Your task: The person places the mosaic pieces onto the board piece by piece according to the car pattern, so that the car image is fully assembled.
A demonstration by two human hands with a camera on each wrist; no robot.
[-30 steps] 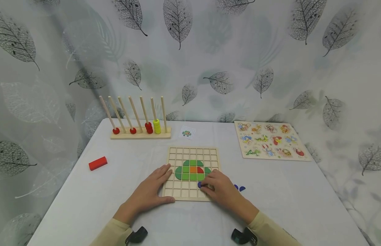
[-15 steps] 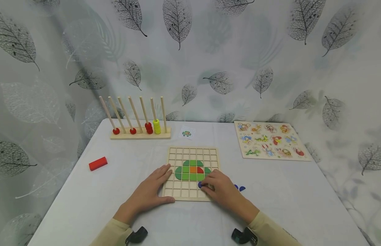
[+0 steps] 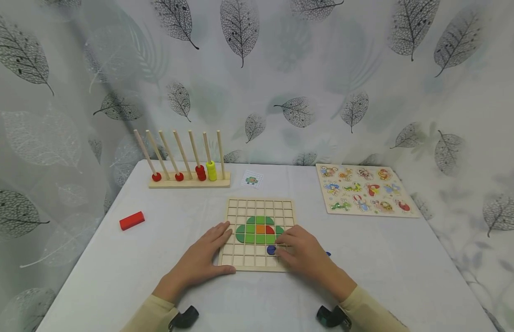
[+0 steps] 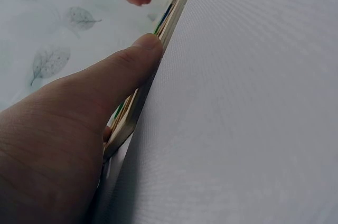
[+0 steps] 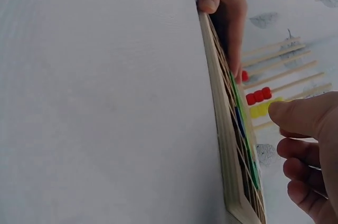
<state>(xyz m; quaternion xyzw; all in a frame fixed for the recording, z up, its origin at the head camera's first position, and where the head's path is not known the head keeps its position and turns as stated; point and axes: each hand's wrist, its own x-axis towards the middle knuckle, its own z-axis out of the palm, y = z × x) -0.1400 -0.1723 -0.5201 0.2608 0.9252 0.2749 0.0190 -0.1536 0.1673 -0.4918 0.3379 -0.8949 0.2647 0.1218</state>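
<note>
A wooden grid board (image 3: 240, 267) lies flat on the white table, with a shape of green, orange and red tiles (image 3: 260, 229) in its cells. Just below them a round blue piece (image 3: 271, 250) sits in a cell. My left hand (image 3: 200, 256) rests along the board's left edge, fingers extended and thumb at the front corner. Over the board's right side hovers my right hand (image 3: 306, 253), fingertips just right of the blue piece. In the right wrist view its thumb and loosely bent fingers (image 5: 301, 163) are apart, holding nothing.
Partly hidden behind my right hand is a loose blue piece (image 3: 328, 254). A red block (image 3: 132, 221) lies at left. Farther back stand a bead-and-peg rack (image 3: 190, 183), a small picture card (image 3: 252, 179) and an insect puzzle board (image 3: 366, 190).
My right hand has let go of the blue piece and shifted slightly right, uncovering it in its cell. The left hand has stayed still.
</note>
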